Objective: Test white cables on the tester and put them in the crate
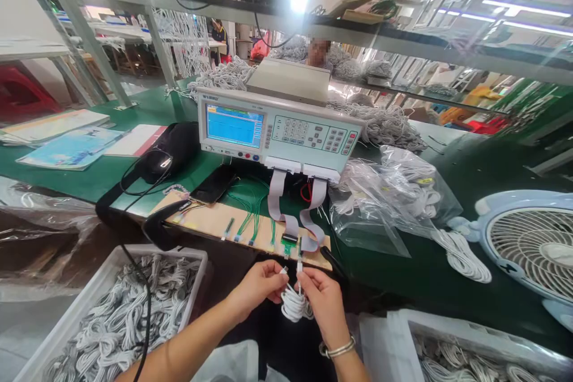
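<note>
— Cable bundle (295, 304), white, coiled, sits low and near, centre of view, held between both hands just in front of the wooden test board (224, 224).
— Hands?
— Left hand (259, 286) closed, fingers pinching one plug end of the cable. Right hand (324, 301) closed too, pinching the other plug end, coil hanging under it. Bracelet on the right wrist. Both plugs point up toward the board's near edge, close to the green connector (289, 246); can't tell if they touch it.
— Behind that?
— Grey tester (277, 131) with a lit blue screen, far side of the board, on the green counter (134, 110). Two flat ribbon cables (280, 203) drop from it to the board.
— Sides?
— Near left, white bin (111, 316) full of the same coiled cables. Near right, another bin (470, 349), partly cut off. Right of the tester, clear plastic bags (394, 191) with cables inside. Far right, pale blue fan (528, 245). Left of the board, black phone (215, 184) lying flat, black pouch (174, 146) beyond it.
— Anyone else?
— One person (319, 52) far behind the tester, mostly hidden.
</note>
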Tool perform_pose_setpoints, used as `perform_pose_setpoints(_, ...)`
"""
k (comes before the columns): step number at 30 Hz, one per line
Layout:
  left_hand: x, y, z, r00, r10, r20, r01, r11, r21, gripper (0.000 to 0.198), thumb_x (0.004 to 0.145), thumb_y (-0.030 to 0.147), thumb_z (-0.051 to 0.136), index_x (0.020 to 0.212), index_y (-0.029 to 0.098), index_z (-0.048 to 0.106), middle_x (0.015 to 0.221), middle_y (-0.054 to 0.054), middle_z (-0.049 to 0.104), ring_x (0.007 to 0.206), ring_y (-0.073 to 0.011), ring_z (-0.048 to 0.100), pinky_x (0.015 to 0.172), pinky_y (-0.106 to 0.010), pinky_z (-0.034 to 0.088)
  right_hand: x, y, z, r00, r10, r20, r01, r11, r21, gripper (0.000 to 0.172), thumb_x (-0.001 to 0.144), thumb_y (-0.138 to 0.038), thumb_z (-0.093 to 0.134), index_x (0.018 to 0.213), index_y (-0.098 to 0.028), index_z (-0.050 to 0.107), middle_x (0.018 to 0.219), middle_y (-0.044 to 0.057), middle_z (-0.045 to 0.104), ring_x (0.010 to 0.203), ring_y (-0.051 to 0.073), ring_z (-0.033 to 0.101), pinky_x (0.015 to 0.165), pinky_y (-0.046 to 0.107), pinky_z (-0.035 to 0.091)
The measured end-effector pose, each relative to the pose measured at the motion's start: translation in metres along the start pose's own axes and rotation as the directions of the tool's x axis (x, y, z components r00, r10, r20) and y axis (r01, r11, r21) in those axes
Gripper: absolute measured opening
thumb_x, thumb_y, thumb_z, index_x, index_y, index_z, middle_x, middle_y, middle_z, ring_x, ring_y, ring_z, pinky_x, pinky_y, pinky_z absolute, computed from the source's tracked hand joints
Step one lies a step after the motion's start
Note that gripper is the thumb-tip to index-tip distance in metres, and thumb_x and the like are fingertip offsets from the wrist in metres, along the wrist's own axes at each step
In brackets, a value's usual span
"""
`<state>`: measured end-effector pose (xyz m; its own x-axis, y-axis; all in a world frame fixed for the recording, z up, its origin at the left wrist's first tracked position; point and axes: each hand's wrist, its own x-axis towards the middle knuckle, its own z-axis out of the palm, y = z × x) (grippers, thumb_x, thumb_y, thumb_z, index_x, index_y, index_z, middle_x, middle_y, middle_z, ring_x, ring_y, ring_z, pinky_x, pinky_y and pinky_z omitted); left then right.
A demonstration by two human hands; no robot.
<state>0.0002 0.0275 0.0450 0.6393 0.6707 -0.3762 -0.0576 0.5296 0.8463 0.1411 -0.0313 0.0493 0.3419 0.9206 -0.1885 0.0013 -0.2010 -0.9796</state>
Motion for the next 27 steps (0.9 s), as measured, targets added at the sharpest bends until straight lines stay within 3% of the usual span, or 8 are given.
perform_pose_setpoints(6, 0.004, 0.004, -0.007, 0.998, -0.06, -0.001, 0.059, 0.989, -0.137, 0.027, 0.062, 0.035, 0.063, 0.065, 0.013, 0.048, 0.055, 0.001, 0.052, 0.046, -0.0054, 0.046, 0.045, -0.017, 0.038, 0.003, 0.012, 0.01, 0.995, 0.081, -0.055, -0.064, 0.965, 0.253, 0.024, 0.068, -0.036, 0.061, 0.072, -0.013, 0.059, 0.056, 0.0, 0.056, 0.046, 0.01, 0.046, 0.043, 0.02, 0.036)
perform_pose_setpoints(11, 0.007, 0.0, 0.004, 0.997, -0.044, -0.058, 0.031, 0.979, -0.201, 0.027, 0.061, 0.034, 0.064, 0.059, 0.012, 0.048, 0.052, 0.001, 0.051, 0.043, -0.005, 0.044, 0.045, -0.018, 0.037, 0.0, 0.007, 0.005, 0.999, -0.024, -0.037, 0.025, 0.999, 0.047, 0.025, 0.071, -0.036, 0.059, 0.081, -0.013, 0.061, 0.061, 0.001, 0.06, 0.055, 0.014, 0.052, 0.051, 0.023, 0.042)
perform_pose_setpoints(15, 0.007, -0.009, 0.019, 0.972, 0.04, -0.232, -0.103, 0.959, -0.263, 0.029, 0.06, 0.036, 0.065, 0.056, 0.013, 0.047, 0.049, 0.003, 0.047, 0.044, -0.0053, 0.042, 0.045, -0.018, 0.034, -0.006, 0.002, -0.001, 0.994, -0.111, 0.002, 0.111, 0.993, -0.049, 0.025, 0.073, -0.035, 0.056, 0.087, -0.015, 0.06, 0.074, 0.005, 0.064, 0.067, 0.018, 0.057, 0.061, 0.025, 0.044)
perform_pose_setpoints(18, 0.006, -0.016, 0.025, 0.95, 0.092, -0.297, -0.194, 0.922, -0.335, 0.027, 0.061, 0.034, 0.065, 0.06, 0.012, 0.05, 0.052, 0.003, 0.047, 0.046, -0.0046, 0.042, 0.047, -0.018, 0.033, -0.011, 0.003, 0.0, 0.992, -0.129, 0.009, 0.13, 0.991, -0.044, 0.025, 0.075, -0.035, 0.053, 0.089, -0.015, 0.06, 0.08, 0.007, 0.064, 0.07, 0.019, 0.057, 0.063, 0.027, 0.045)
perform_pose_setpoints(23, 0.009, -0.016, 0.021, 0.956, 0.094, -0.277, -0.19, 0.921, -0.34, 0.03, 0.055, 0.035, 0.069, 0.066, 0.011, 0.056, 0.056, 0.001, 0.052, 0.048, -0.0067, 0.044, 0.049, -0.02, 0.034, -0.011, 0.003, 0.008, 0.998, -0.068, 0.002, 0.067, 0.996, 0.057, 0.03, 0.072, -0.039, 0.056, 0.09, -0.015, 0.059, 0.071, 0.006, 0.063, 0.056, 0.016, 0.054, 0.052, 0.025, 0.043)
perform_pose_setpoints(27, 0.007, -0.009, 0.013, 0.986, 0.004, -0.169, -0.053, 0.955, -0.29, 0.04, 0.054, 0.046, 0.066, 0.073, 0.012, 0.059, 0.059, -0.001, 0.056, 0.055, -0.0099, 0.049, 0.057, -0.022, 0.036, -0.007, 0.0, 0.008, 1.0, 0.028, 0.001, -0.028, 0.994, 0.109, 0.032, 0.068, -0.043, 0.059, 0.085, -0.015, 0.06, 0.059, 0.001, 0.059, 0.047, 0.012, 0.048, 0.042, 0.021, 0.038)
